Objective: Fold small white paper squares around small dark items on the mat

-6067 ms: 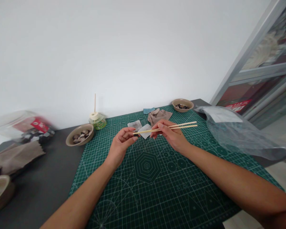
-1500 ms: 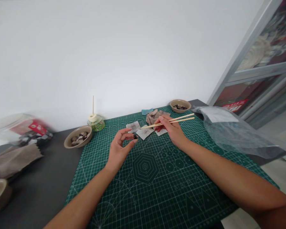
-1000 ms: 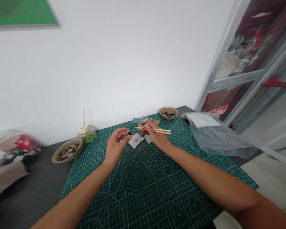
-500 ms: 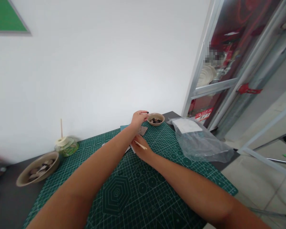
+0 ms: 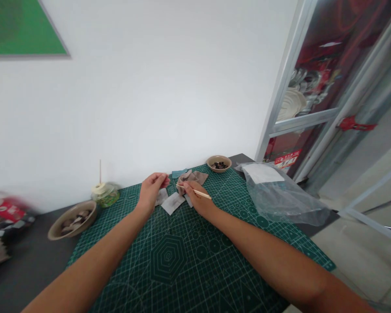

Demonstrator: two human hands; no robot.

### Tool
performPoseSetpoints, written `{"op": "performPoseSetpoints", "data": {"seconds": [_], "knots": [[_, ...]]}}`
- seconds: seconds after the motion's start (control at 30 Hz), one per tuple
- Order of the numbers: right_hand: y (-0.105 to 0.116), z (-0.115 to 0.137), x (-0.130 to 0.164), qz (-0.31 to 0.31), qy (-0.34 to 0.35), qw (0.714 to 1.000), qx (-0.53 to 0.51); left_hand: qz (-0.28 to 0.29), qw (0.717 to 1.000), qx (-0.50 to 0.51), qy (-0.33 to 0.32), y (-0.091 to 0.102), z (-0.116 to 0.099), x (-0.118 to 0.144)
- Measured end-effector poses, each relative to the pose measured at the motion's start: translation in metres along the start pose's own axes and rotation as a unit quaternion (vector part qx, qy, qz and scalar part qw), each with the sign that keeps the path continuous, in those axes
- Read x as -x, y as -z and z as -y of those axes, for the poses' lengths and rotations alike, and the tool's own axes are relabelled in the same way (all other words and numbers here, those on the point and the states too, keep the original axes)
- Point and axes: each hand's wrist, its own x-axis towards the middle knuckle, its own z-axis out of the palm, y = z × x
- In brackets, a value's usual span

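My right hand (image 5: 198,199) is closed around a pale wooden stick (image 5: 203,194), held slanting like a pen. Its tip end reaches left, in front of a crumpled greyish-brown cloth (image 5: 195,176). To the left, my left hand (image 5: 152,187) is raised over the mat with thumb and fingers pinched together; whatever they may hold is too small to make out. Between and below the hands lies a white sheet (image 5: 173,202) with faint grey marks. Another whitish piece (image 5: 162,196) sits beside the left hand. A small blue piece (image 5: 179,173) lies behind the cloth.
A green cutting mat (image 5: 195,278) covers much of the dark table. The right bowl (image 5: 219,170) contains dark bits; the left bowl (image 5: 54,231) contains brown and pale pieces. A lidded glass jar (image 5: 109,196) has a stick upright. A clear plastic bag (image 5: 273,200) lies right. Behind is a white wall (image 5: 169,87).
My left hand has moved left and down, away from the right bowl, uncovering the cloth and sheets. My right hand still holds the stick. The view has shifted slightly left.
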Motion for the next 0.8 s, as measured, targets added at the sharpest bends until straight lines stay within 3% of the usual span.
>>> {"op": "performPoseSetpoints", "data": {"seconds": [0.1, 0.23, 0.37, 0.5, 0.63, 0.8], "knots": [[0.0, 0.003, 0.003, 0.014, 0.005, 1.0, -0.004, -0.037, 0.999, -0.017, 0.006, 0.046, 0.009, 0.039], [-0.002, 0.011, 0.008, 0.016, 0.039, 0.999, 0.01, -0.056, 0.998, -0.022, 0.017, 0.073, 0.019, 0.07], [-0.012, 0.031, 0.006, 0.044, 0.056, 0.997, 0.019, -0.04, 0.999, -0.023, 0.017, 0.075, 0.023, 0.076], [-0.036, 0.061, -0.026, 0.095, 0.074, 0.993, 0.019, -0.024, 0.999, -0.022, 0.021, 0.072, 0.023, 0.073], [-0.078, 0.083, -0.075, 0.099, 0.106, 0.989, -0.026, -0.042, 0.998, -0.03, 0.027, 0.074, 0.025, 0.073], [-0.136, 0.091, -0.112, 0.13, 0.121, 0.983, 0.048, -0.082, 0.995, -0.042, 0.033, 0.085, 0.024, 0.072]]}}
